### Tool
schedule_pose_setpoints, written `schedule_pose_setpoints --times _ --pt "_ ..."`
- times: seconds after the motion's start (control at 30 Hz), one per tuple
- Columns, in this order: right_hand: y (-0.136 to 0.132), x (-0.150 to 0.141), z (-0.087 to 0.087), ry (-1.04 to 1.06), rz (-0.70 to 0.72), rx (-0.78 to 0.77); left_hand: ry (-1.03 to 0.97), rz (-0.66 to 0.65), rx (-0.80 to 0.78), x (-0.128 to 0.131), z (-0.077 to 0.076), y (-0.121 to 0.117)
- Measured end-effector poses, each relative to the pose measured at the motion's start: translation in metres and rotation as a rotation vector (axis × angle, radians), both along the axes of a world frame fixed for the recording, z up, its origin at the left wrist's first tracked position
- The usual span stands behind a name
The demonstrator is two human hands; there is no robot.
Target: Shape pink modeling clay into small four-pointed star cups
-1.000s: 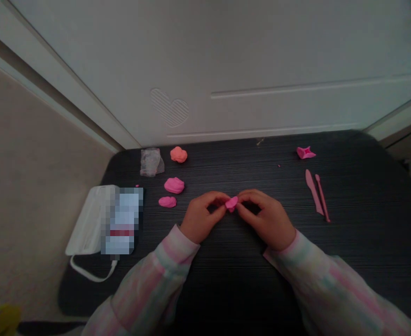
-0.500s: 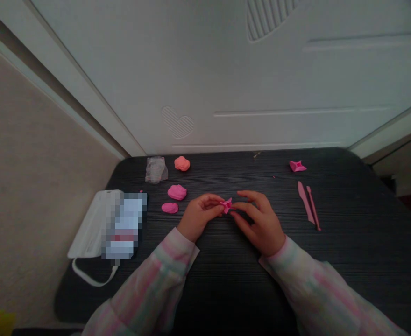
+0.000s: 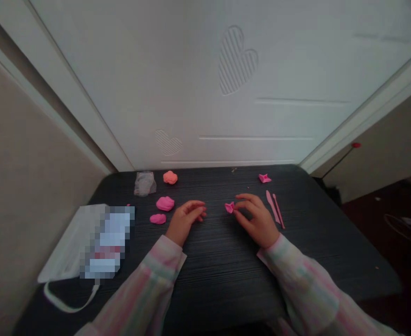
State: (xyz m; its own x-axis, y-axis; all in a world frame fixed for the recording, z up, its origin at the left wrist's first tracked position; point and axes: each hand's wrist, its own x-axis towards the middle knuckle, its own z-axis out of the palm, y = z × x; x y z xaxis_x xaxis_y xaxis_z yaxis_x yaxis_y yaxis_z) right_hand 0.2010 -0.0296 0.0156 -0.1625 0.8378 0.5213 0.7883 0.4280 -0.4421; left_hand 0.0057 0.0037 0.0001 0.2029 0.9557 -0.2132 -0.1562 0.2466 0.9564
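Observation:
My right hand (image 3: 254, 219) pinches a small folded pink clay piece (image 3: 230, 207) at its fingertips, just above the dark table (image 3: 219, 261). My left hand (image 3: 185, 218) rests on the table apart from the piece, fingers loosely curled and holding nothing. Two pink clay lumps (image 3: 165, 203) (image 3: 157, 218) lie just left of my left hand. An orange clay lump (image 3: 170, 177) sits further back.
Two pink modelling tools (image 3: 274, 209) lie right of my right hand, and another folded pink clay shape (image 3: 264, 178) sits behind them. A crumpled clear wrapper (image 3: 144, 183) is at the back left. A white pouch with a strap (image 3: 68, 242) lies at the left edge. A white door stands behind.
My left hand has let go of the pink clay piece and moved left. My right hand keeps the piece and has carried it slightly right. The camera tilted up and backwards.

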Motion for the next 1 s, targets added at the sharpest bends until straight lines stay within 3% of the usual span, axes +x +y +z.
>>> schedule_pose_setpoints --times 0.17,0.4,0.67,1.0 --pt "0.008 0.068 0.001 -0.134 -0.216 0.054 0.056 -0.027 0.035 0.001 0.003 0.0" --pt "0.034 0.139 -0.019 -0.151 -0.377 0.143 0.097 -0.019 0.01 0.0 0.007 -0.001" --pt "0.072 0.161 -0.025 -0.188 -0.381 0.137 0.167 -0.021 -0.039 -0.004 0.003 0.001" --pt "0.078 0.165 -0.031 -0.211 -0.342 0.08 0.196 0.006 -0.112 -0.005 0.004 0.003"
